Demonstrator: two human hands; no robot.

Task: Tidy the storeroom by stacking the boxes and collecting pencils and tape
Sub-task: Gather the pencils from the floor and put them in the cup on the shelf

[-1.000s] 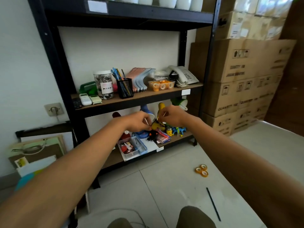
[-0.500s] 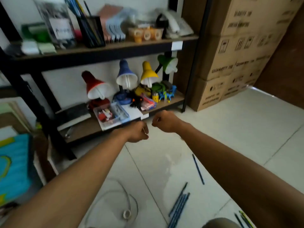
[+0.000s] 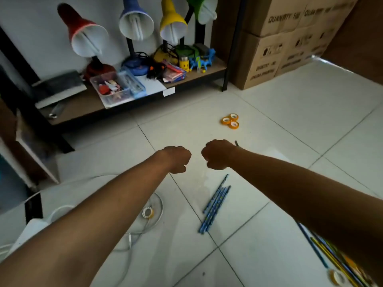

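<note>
My left hand and my right hand hang side by side above the tiled floor, both curled into fists with nothing visible in them. Just below them lies a bundle of blue pencils. Three orange tape rolls sit together on the floor beyond my right hand. A dark pencil tip pokes out behind that hand. One pale tape roll lies by a white cable. More pencils and another tape roll lie at the bottom right, partly under my right forearm. Stacked cardboard boxes stand at the upper right.
A low black shelf holds desk lamps, a clear plastic tray and small toys. A white cable loops over the floor at the lower left. Boards and frames lean at the left.
The view has tilted down from the shelf to the floor. Both hands have come away from the lower shelf and now hover as fists over the tiles.
</note>
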